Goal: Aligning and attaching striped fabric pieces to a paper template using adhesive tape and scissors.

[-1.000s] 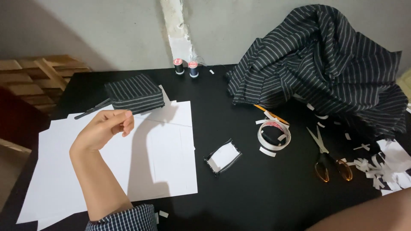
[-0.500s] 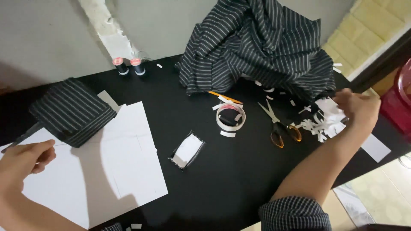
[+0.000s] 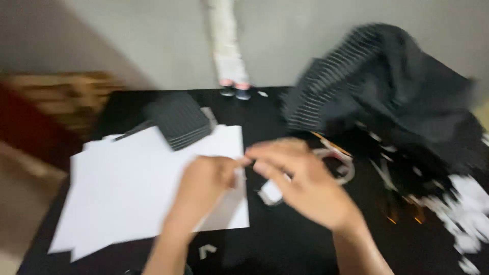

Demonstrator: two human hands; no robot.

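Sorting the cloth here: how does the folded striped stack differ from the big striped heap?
The folded striped fabric stack lies flat and squared, partly on the white paper sheets; the striped fabric heap is crumpled and piled high. The stack is much smaller than the heap. The stack sits left of the hands, the heap right. Both are dark with thin pale stripes.

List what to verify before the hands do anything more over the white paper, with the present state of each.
1. Both hands in view: ok. The left hand and right hand meet over the right edge of the white paper sheets.
2. What the fingertips pinch: cannot tell; the picture is blurred.
3. Paper lying flat on the black table: ok, though the sheets are fanned unevenly.
4. Folded striped fabric stack off the working spot: ok; it sits on the paper's far edge.
5. Scissors away from the hands: cannot tell; only orange glints show to the right.
6. Paper scraps out of the way: ok, at the far right.
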